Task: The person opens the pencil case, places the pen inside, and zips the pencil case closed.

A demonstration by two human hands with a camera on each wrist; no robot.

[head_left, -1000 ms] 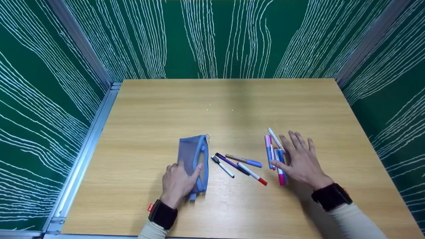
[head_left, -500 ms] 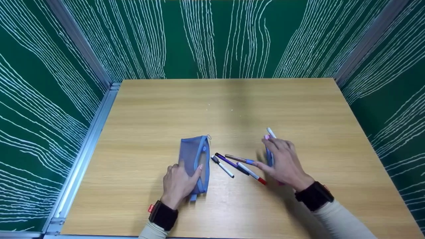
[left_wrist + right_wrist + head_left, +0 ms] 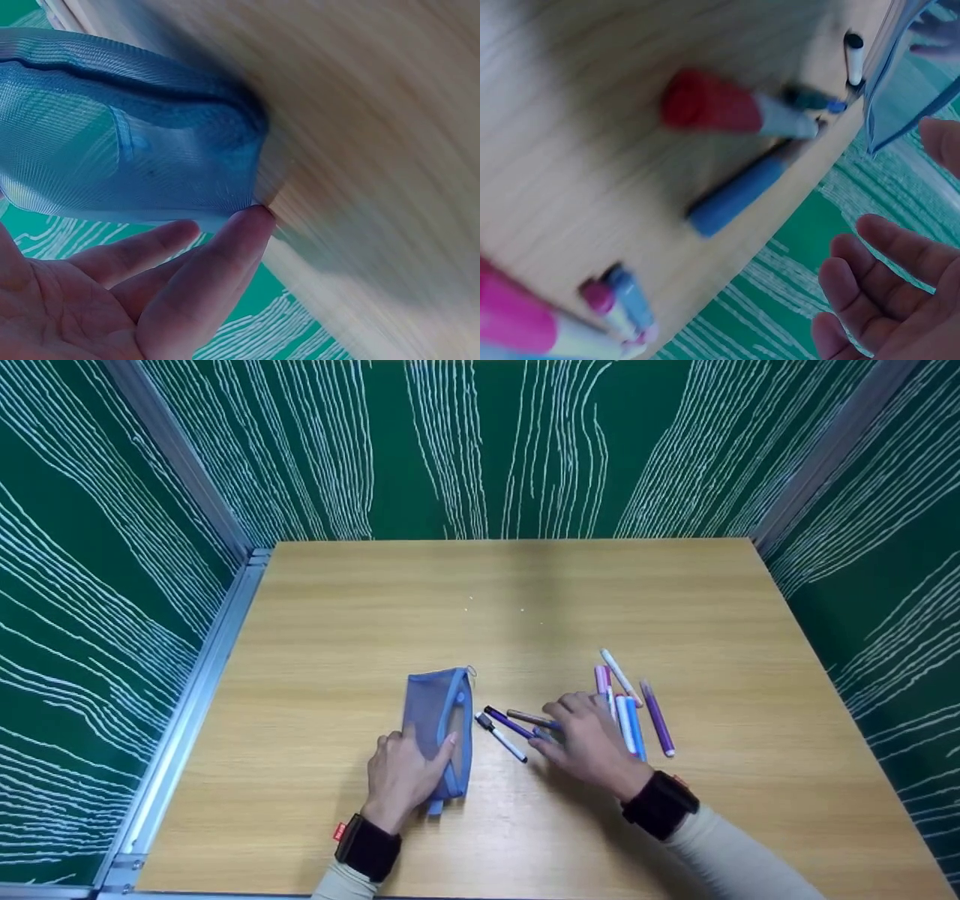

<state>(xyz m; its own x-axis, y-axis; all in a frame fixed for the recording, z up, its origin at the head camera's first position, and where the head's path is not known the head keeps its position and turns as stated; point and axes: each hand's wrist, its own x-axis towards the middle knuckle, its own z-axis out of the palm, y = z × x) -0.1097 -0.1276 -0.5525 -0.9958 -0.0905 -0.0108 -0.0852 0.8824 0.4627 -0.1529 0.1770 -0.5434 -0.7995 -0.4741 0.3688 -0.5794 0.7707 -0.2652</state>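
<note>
1. Head: I see the right hand moved left over pens beside the blue pouch, uncovering a purple marker; work seems shifted pouchward;
2. Left wrist: the left hand touches the pouch, fingers relaxed;
3. Right wrist: fingers loose, holding nothing, near the red-capped marker.

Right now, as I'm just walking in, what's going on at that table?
A person has their left hand on a blue mesh pouch, which gapes open on the side facing some loose markers. Their right hand is over the markers, fingers apart, with none visibly held. A white marker with a dark cap lies beside the pouch, and a purple marker lies out to the right.
</note>
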